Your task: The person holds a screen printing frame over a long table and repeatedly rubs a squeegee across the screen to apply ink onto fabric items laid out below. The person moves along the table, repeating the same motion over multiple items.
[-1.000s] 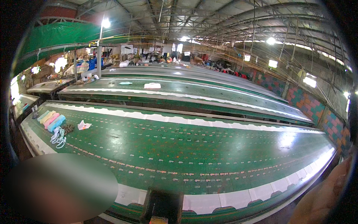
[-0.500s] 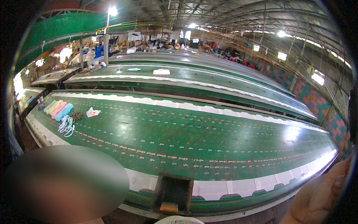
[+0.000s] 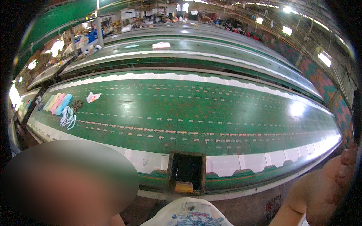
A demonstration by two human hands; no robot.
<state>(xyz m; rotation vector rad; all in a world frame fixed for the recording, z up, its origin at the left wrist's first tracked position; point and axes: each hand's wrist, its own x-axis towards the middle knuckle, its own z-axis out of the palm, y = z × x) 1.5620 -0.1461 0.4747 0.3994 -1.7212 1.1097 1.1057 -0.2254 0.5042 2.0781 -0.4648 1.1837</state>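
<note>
A long green printing table (image 3: 264,116), dotted with rows of small marks and edged with white strips, lies before me. At its near edge is a dark open box (image 3: 187,169) with a yellow piece (image 3: 184,187) in its bottom. My right hand (image 3: 345,169) is raised at the far right rim, fingers curled; what they hold, if anything, is hidden. A blurred oval covers the lower left, where my left hand cannot be made out. Folded pastel cloths (image 3: 58,102), tangled pale straps (image 3: 68,117), a dark clump (image 3: 77,106) and a white scrap (image 3: 93,97) lie at the table's left.
More long tables (image 3: 200,54) stand behind, one bearing a white bundle (image 3: 161,45). Posts (image 3: 99,32) and heaped materials line the back. A patterned block wall (image 3: 316,75) runs along the right. My printed shirt (image 3: 188,214) shows at the bottom.
The view has tilted downward, so the tables sit higher in the picture and my shirt has come into sight. My raised right arm shows more at the lower right.
</note>
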